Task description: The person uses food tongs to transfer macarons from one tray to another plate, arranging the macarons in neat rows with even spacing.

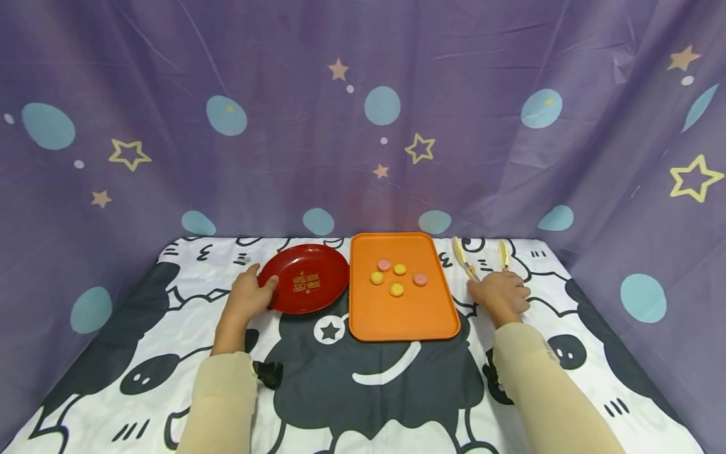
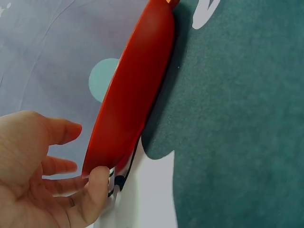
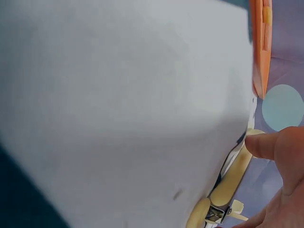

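Note:
A round red plate [image 1: 306,268] with gold printing lies left of the tray. My left hand [image 1: 247,297] is at its left rim, thumb over the edge in the head view. In the left wrist view the plate [image 2: 128,95] shows from the side; a gap separates the thumb from it, and the lowest finger comes close to the rim. My right hand [image 1: 500,295] reaches over beige-and-metal tongs [image 1: 460,253], whose two arms spread away from me. The right wrist view has the straight thumb beside one beige arm [image 3: 232,180]; the other fingers are mostly out of sight.
An orange tray [image 1: 403,318] sits between the hands, bearing several small round pieces, some yellow [image 1: 396,289] and some pink [image 1: 420,279]. A black-and-white patterned cloth [image 1: 397,403] covers the table. A purple curtain [image 1: 295,157] hangs behind it.

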Available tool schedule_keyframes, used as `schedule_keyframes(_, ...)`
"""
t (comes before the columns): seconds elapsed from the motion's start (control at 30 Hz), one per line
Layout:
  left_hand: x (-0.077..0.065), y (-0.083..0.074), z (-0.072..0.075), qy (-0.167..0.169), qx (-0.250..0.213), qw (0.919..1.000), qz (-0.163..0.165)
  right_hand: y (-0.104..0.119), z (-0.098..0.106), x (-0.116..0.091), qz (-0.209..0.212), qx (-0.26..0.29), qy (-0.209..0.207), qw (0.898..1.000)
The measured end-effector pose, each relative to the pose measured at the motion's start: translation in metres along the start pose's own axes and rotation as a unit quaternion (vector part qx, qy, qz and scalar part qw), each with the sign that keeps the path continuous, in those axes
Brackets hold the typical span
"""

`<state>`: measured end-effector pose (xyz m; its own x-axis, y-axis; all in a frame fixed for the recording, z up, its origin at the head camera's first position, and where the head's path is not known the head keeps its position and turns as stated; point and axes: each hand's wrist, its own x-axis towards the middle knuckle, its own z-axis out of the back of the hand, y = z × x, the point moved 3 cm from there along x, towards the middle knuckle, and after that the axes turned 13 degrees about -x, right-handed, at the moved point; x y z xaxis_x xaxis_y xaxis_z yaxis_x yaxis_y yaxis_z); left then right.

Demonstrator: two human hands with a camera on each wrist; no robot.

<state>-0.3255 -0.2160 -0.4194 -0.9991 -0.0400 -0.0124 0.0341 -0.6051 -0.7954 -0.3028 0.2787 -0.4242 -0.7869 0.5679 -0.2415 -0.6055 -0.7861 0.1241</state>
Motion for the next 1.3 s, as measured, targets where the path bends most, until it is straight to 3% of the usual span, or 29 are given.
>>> schedule_keyframes(0.2, -0.004, 0.003, -0.001, -0.011, -0.024, 0.9995, 0.016, 0.001, -0.004, 0.0, -0.006, -0.002, 0.008, 1.0)
schedule_keyframes(0.5, -0.005, 0.01, 0.001, -0.004, -0.154, 0.9861, 0.061, 0.001, -0.005, 0.0, -0.019, -0.009, 0.009, 1.0)
schedule_keyframes(0.6, -0.005, 0.014, 0.003, 0.011, -0.204, 0.9762, 0.072, 0.002, -0.005, 0.002, -0.018, -0.008, 0.009, 1.0)
schedule_keyframes(0.83, -0.007, 0.023, 0.005, 0.044, -0.31, 0.9433, 0.11, 0.004, -0.007, 0.014, -0.026, -0.004, 0.022, 0.999)
schedule_keyframes(1.03, -0.009, 0.025, 0.007, 0.053, -0.339, 0.934, 0.101, 0.004, -0.01, 0.021, -0.011, -0.004, 0.022, 1.0)
schedule_keyframes(1.3, -0.01, 0.025, 0.008, 0.051, -0.337, 0.9342, 0.106, 0.0, -0.007, 0.013, -0.001, 0.007, 0.007, 1.0)
